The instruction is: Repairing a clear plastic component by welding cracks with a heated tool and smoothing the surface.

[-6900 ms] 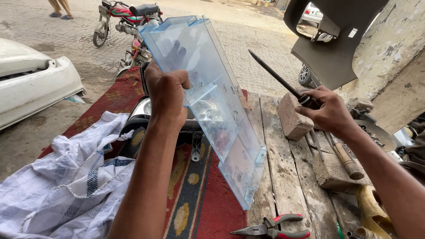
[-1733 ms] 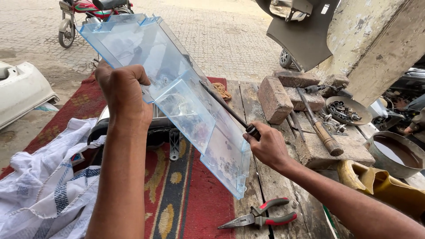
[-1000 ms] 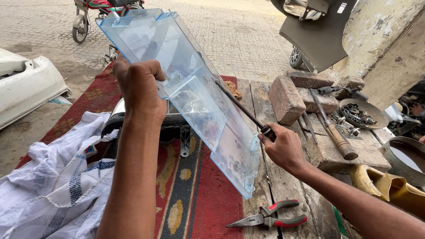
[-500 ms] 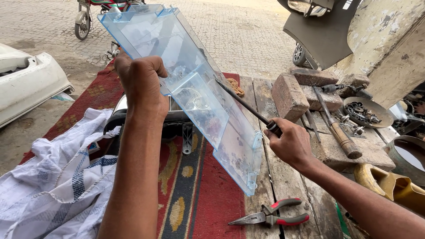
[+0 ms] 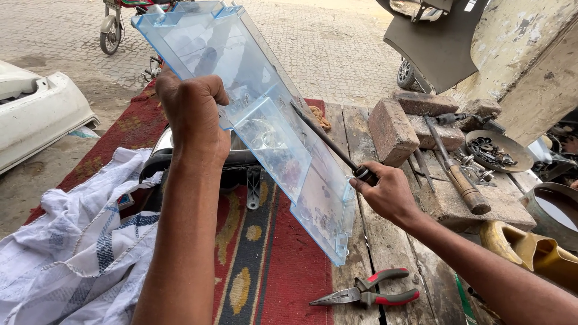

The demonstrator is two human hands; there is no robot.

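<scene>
My left hand (image 5: 191, 114) grips a long clear blue plastic tray (image 5: 265, 114) by its edge and holds it tilted up over the bench. My right hand (image 5: 385, 192) is shut on the handle of a thin dark metal rod (image 5: 325, 143), whose tip rests against the tray's far side, partly seen through the plastic. Below the tray lies a dark metal part (image 5: 241, 161) on a red patterned rug (image 5: 283, 271).
Red-handled pliers (image 5: 367, 292) lie on the wooden bench (image 5: 385, 253) near me. Bricks (image 5: 392, 129), a hammer (image 5: 457, 174), a dish of metal bits (image 5: 497, 151) and a yellow jug (image 5: 530, 256) sit right. White cloth (image 5: 72, 253) left; motorbike (image 5: 114, 27) and white car panel (image 5: 36, 114) beyond.
The tray has tilted a little and stayed in my left hand. My right hand has slid right and down along the tray with the rod against it.
</scene>
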